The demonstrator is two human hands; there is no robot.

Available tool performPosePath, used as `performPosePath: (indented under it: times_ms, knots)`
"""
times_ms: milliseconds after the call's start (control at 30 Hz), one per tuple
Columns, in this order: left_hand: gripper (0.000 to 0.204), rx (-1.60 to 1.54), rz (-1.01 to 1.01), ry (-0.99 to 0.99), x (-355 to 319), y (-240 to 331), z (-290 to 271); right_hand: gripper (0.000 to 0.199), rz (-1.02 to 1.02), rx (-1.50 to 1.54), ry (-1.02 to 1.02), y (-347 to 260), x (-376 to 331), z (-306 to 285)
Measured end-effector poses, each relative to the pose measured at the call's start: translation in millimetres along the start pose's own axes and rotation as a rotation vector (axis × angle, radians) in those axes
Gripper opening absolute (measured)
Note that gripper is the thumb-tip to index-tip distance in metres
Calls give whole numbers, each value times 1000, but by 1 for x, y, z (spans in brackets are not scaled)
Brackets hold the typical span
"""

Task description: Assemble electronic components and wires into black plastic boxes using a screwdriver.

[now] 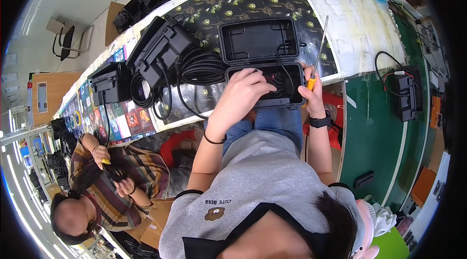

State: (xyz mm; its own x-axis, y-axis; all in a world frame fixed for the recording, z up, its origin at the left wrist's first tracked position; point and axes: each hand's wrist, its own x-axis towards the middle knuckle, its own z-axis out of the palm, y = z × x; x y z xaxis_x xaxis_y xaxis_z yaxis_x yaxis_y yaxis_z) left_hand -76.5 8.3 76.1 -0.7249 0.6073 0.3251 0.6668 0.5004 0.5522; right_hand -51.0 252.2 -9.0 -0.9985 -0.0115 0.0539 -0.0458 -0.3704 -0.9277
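A black plastic case (pixel 259 40) stands with its lid swung up at the table's near edge, in front of my lap. Inside its lower half, black cables (pixel 287 81) curve along the right. My left hand (pixel 248 88) reaches over the case's left part with bent fingers dipping inside; whatever the fingertips grip is hidden. At the case's right wall, my right hand (pixel 314 94) is closed round the orange-yellow handle of a screwdriver (pixel 322 47), whose long metal shaft points up and away. That hand also touches the case's side.
To the left lie more black cases (pixel 163 52) and a coil of black corrugated tube (pixel 204 66). A co-worker (pixel 116 171) sits at lower left, holding a yellow-handled tool. A cardboard box of black cases (pixel 146 3) stands beyond the table. Another case (pixel 407 96) rests on the green surface at right.
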Motion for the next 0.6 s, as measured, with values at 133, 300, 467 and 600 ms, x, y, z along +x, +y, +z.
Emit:
performPosePath:
  times_ms: [133, 300, 467, 600]
  knots:
    - [23, 4, -110, 169, 1, 5, -7, 45, 5, 24, 15, -2, 0, 3]
    - [35, 74, -174, 262, -33, 1, -21, 45, 4, 43, 4, -3, 1, 2]
    - [15, 77, -213, 372, -68, 4, -35, 46, 4, 29, 3, -3, 3, 1]
    - [14, 287, -159, 278, -69, 15, -35, 47, 18, 48, 7, -2, 4, 2]
